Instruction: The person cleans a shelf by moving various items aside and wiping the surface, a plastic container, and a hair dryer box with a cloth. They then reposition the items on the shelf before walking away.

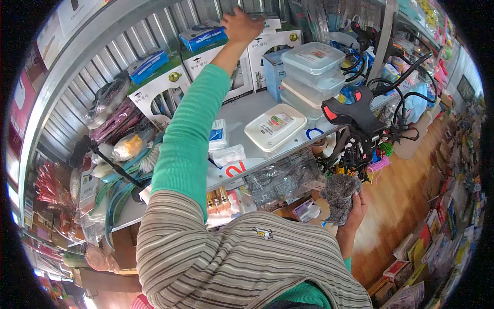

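Observation:
My left hand reaches high up to the top of a row of green-and-white boxes against the corrugated wall. Its fingers lie over a small white box, right beside a blue box. Whether the fingers grip the white box is not visible. The arm wears a green sleeve. Lower right, in front of the shelf edge, my right hand is closed around a crumpled grey cloth.
The grey shelf carries stacked clear lidded containers, a flat white container and small packets. Black flexible phone holders hang at its right end. Brushes and bagged goods fill the left. Wooden floor lies right, lined with merchandise.

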Motion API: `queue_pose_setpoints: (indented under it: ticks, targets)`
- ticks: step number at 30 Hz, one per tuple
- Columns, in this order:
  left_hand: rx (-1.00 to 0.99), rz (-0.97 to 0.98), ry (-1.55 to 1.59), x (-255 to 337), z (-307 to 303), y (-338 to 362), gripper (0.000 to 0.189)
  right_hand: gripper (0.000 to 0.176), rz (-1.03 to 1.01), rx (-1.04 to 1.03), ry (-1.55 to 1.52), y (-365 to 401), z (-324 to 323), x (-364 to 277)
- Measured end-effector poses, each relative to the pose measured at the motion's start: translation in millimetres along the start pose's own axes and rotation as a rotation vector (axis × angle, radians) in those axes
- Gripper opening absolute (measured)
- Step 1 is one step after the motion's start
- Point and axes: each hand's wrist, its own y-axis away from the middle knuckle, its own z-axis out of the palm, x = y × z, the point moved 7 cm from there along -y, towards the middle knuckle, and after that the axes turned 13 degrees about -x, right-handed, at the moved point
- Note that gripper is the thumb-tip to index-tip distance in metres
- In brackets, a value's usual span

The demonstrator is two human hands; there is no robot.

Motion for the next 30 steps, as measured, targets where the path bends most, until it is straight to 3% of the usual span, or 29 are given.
queue_pose_setpoints:
  ticks: [1, 2, 3, 5, 6, 8, 14, 17, 21, 25, 26, 30]
  targets:
    - [0.091, 0.126, -0.175, 15, -11, 10, 0.061, 0.028, -0.003, -0.025, -0.007, -2, 1, 1]
    - [0.321, 0.358, -0.578, 38, -21, 26, 0.053, 0.028, -0.005, -0.051, -0.013, -3, 3, 1]
    - [0.318, 0.353, -0.582, 41, -26, 35, 0.053, 0.028, 0.001, -0.055, -0.011, -3, 5, 1]
    - [0.369, 0.863, -0.548, 76, -22, 70, 0.057, 0.028, 0.013, -0.064, -0.019, -5, 9, 1]
    - [0.369, 0.858, -0.552, 75, -15, 71, 0.057, 0.028, 0.015, -0.07, -0.017, -5, 9, 3]
    - [-0.003, 0.728, -0.687, 62, 26, 55, 0.06, 0.027, 0.022, -0.066, -0.02, -6, 7, 8]
    - [0.086, 0.594, -0.723, 59, 49, 27, 0.031, 0.029, 0.012, 0.001, 0.039, -4, -6, 16]
    - [0.038, 0.521, -0.754, 52, 57, 16, 0.029, 0.025, -0.014, -0.024, 0.054, -2, -5, 6]
    - [-0.098, 0.501, -0.692, 45, 59, 10, 0.033, 0.025, -0.027, -0.008, -0.001, 0, -11, 0]
    - [-0.154, 0.739, -0.479, 36, 49, -1, 0.042, 0.025, -0.005, -0.02, -0.038, -2, -14, 0]
    - [-0.24, 0.743, -0.505, 34, 49, -5, 0.047, 0.025, -0.002, -0.029, -0.033, -3, -14, 1]
    - [-0.23, 0.688, -0.485, 20, 32, -7, 0.055, 0.028, -0.019, -0.055, 0.014, -9, -14, 9]
